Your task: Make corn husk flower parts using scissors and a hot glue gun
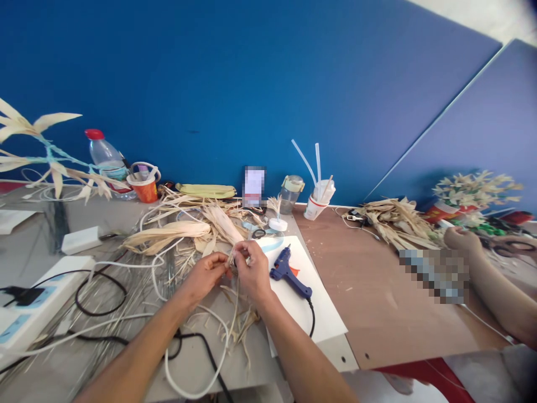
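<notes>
My left hand [205, 274] and my right hand [251, 268] meet over the table, both pinched on a thin strip of dried corn husk [232, 291] that hangs down between them. Fingertips of the two hands nearly touch. Just behind them lies a heap of dried corn husks [188, 226]. A blue hot glue gun [289, 274] rests on a white sheet [319, 313] right beside my right hand, its black cord trailing toward me.
White and black cables [126, 291] and a power strip [29, 313] crowd the left. At the back stand a water bottle [104, 159], orange cup [145, 187], jar [290, 193] and paper cup with glue sticks [319, 198]. Another person's arm [490, 280] works at the right beside more husks [394, 221].
</notes>
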Demonstrator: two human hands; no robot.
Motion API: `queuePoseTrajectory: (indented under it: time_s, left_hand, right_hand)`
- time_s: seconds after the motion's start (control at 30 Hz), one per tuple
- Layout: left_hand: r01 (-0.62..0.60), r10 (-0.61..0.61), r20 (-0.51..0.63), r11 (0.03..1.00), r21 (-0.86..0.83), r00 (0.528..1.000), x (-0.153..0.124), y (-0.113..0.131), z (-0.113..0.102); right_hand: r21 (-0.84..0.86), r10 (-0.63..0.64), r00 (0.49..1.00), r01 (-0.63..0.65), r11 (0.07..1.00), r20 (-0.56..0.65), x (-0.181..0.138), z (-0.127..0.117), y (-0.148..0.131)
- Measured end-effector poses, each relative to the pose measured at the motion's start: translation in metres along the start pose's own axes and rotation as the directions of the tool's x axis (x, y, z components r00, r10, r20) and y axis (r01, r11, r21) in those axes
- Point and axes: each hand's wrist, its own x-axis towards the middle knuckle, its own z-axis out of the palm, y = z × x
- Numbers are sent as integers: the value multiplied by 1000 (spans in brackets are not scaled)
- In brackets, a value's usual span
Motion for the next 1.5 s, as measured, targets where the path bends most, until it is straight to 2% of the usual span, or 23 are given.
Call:
queuePoseTrajectory:
  time_s: [0.07, 0.17, 0.33, 0.47, 0.63, 0.8, 0.97, 1.1, 1.5]
  left_hand:
    - [0, -1, -4, 1000, -3, 1000, 0, 0, 0]
    - [19, -19, -7, 1000, 2, 1000, -1, 2, 0]
    - [29, -30, -33, 999, -25, 999, -2, 3, 0]
    - [37, -39, -52, 999, -38, 998, -1, 1, -2]
    - [24, -26, -66, 999, -26, 997, 1, -3, -4]
    - [4, -3, -42, 1000, 28, 999, 3, -8, -4]
    - [-6, 7, -22, 998, 60, 1000, 2, -6, -3]
    - [-12, 11, 6, 997, 74, 1000, 0, -2, -2]
    - [-83, 76, 50, 984, 158, 996, 1, -7, -4]
  right_hand:
    - [-18, -20, 1000, 20, 1000, 4, 0, 0, 0]
    - [-7, 42, 999, -42, 999, 9, -1, 1, 2]
    - [138, 170, 985, -173, 975, 32, 0, 1, 7]
    - [288, 281, 957, -290, 912, 73, 3, 1, 12]
    - [398, 317, 942, -334, 854, 109, 6, -1, 10]
    - [381, 244, 959, -282, 881, 144, 4, -2, 4]
    - [108, 97, 982, -115, 987, 162, 2, -5, 6]
    - [-57, -2, 985, 12, 998, 173, 3, -9, 6]
    - [-124, -101, 978, 125, 984, 183, 4, -13, 6]
